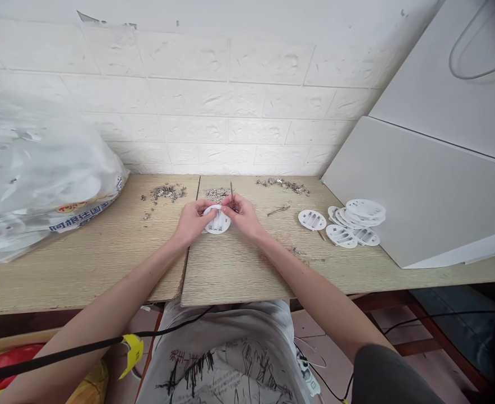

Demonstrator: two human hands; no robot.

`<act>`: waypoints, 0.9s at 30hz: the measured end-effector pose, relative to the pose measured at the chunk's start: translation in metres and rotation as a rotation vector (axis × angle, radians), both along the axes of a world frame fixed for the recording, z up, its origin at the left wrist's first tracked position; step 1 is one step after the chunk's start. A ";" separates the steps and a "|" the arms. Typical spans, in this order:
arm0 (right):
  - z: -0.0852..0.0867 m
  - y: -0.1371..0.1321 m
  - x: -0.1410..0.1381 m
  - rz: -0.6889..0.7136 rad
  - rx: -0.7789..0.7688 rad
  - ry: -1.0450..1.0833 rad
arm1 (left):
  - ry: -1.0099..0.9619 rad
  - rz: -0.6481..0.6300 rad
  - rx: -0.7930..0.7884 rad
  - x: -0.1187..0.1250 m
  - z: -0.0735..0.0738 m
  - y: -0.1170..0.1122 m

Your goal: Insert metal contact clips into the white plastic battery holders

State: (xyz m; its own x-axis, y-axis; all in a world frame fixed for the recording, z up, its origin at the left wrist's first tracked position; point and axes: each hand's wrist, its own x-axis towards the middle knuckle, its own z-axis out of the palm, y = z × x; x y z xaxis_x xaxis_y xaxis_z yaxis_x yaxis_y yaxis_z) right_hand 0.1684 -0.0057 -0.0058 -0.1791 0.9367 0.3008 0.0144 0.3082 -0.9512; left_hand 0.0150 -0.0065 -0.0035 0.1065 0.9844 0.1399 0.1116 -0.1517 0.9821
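A round white plastic battery holder (pixel 218 223) with slots and small metal contacts is held just above the table. My left hand (pixel 192 220) grips its left edge between thumb and fingers. At the upper right edge, my right hand (pixel 241 214) has thumb and fingertips closed on the holder. A thin metal tool (pixel 231 189) sticks up from the fingers of that hand; its lower end is hidden. Right behind the hands lies a pile of small metal contacts (pixel 217 194).
More metal pieces lie in a left heap (pixel 168 192) and a right heap (pixel 287 185). Tweezers (pixel 278 210) rest right of my hands. Several white discs (pixel 364 209) are stacked near a grey panel (pixel 419 191). A full plastic bag (pixel 41 179) stands left. A black cable (pixel 167 332) crosses in front.
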 end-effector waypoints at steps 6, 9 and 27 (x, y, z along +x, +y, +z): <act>0.000 -0.001 -0.002 0.024 0.002 -0.013 | 0.072 0.050 0.043 0.001 -0.001 0.000; 0.000 -0.001 -0.002 0.045 -0.015 -0.003 | 0.090 0.035 0.049 0.000 -0.002 0.001; 0.002 0.008 0.004 0.009 -0.386 0.623 | -0.364 -0.343 -0.115 0.002 0.017 -0.007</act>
State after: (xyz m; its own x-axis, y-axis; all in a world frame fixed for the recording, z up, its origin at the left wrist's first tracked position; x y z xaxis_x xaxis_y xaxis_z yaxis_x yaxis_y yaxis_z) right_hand 0.1722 0.0022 -0.0038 -0.0904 0.9959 -0.0017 -0.5659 -0.0527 -0.8228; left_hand 0.0173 -0.0135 0.0131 0.3905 0.9126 0.1209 -0.2778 -0.0084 0.9606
